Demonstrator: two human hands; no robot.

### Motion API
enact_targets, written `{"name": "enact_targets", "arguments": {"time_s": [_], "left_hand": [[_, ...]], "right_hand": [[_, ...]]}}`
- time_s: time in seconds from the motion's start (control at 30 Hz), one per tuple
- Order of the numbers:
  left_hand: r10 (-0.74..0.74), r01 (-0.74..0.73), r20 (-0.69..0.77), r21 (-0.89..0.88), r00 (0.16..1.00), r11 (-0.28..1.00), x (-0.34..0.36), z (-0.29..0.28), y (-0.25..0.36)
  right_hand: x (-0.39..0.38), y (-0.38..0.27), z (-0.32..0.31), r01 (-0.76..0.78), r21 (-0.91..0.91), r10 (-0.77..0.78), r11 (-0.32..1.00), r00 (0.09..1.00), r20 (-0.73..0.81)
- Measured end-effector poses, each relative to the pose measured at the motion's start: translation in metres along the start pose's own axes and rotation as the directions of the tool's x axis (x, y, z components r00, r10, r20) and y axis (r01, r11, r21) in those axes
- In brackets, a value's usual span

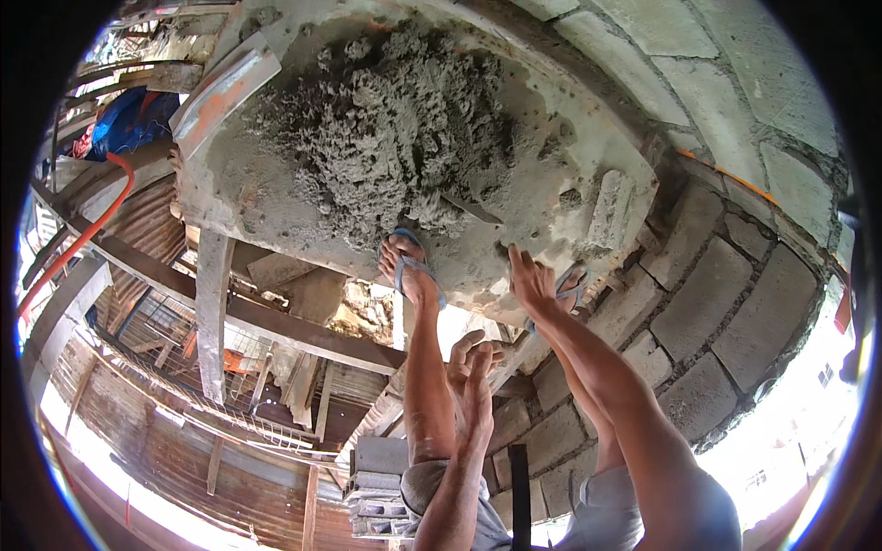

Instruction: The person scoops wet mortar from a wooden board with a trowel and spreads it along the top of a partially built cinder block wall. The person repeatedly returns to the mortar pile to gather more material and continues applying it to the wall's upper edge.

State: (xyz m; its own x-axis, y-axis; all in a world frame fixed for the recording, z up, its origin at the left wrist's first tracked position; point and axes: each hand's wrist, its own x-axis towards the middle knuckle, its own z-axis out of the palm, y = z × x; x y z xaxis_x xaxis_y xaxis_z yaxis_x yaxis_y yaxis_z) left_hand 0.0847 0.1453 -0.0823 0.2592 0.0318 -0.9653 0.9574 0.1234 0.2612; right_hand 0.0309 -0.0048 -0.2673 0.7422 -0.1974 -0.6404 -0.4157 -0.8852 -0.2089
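Right hand: fingers narrow, around the trowel's handle
Trowel: blade at near side of mortar heap
Mortar heap: far middle, on the board
Left hand: fingers half curled, empty, nearer than the board

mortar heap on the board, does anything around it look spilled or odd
Yes: smears and crumbs stray from the heap of grey mortar across the board. The sandaled left foot also sits oddly close to the mortar.

Mortar heap blocks board centre; passage right, before block wall.
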Motion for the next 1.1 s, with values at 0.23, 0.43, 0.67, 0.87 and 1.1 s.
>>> {"name": "enact_targets", "arguments": {"time_s": [0.23,0.43,0.67,0.87,1.1], "left_hand": [[0.003,-0.003,-0.009,0.046,1.000,0.999,0.002,-0.005,-0.004],[-0.038,0.038,-0.002,0.036,0.999,0.999,-0.001,-0.005,-0.007],[0.010,-0.013,-0.043,-0.065,0.999,0.998,-0.001,-0.008,-0.001],[0.000,0.001,0.005,-0.149,1.000,0.989,0.001,-0.013,0.004],[0.005,0.005,0.037,-0.264,0.999,0.964,0.003,-0.017,0.005]], "right_hand": [[0.067,-0.032,0.000,-0.059,0.154,0.092,0.986,0.971,-0.219],[-0.025,-0.022,0.020,-0.139,0.221,0.145,0.965,0.989,-0.011],[-0.014,-0.095,0.025,-0.228,0.687,0.167,0.690,0.974,0.155],[-0.032,-0.067,0.031,-0.364,0.610,0.463,0.704,0.886,-0.005],[0.025,-0.100,0.101,-0.447,0.591,0.408,0.671,0.889,0.208]]}}
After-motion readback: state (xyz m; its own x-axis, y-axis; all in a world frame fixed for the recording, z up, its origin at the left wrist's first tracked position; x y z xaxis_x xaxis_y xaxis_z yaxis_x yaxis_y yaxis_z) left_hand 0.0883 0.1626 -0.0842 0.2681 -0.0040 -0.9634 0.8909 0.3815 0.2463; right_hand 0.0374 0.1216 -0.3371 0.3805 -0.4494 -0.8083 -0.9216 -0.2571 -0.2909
